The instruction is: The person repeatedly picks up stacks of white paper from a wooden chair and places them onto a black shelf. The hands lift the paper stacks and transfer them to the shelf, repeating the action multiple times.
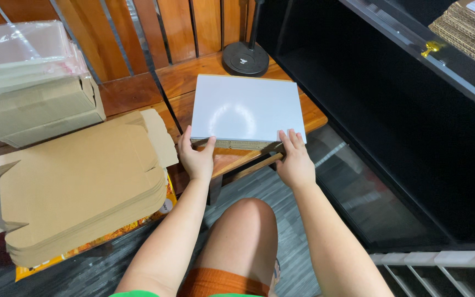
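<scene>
Both hands grip the near edge of the white box (pixel 247 108) on the wooden tabletop (pixel 178 77): left hand (pixel 195 158) and right hand (pixel 294 160), fingers closed on its corners.

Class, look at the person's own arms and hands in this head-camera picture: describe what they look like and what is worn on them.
Both forearms are bare, with no sleeves reaching them. The left hand and right hand wear no gloves, rings or watch that can be seen. Fingernails look short and unpainted. A bright green garment edge shows at the bottom.

one white flat board stack (pixel 247 108), one pile of flattened cardboard boxes (pixel 78 187), two hands, one round black stand base (pixel 246 59).
</scene>
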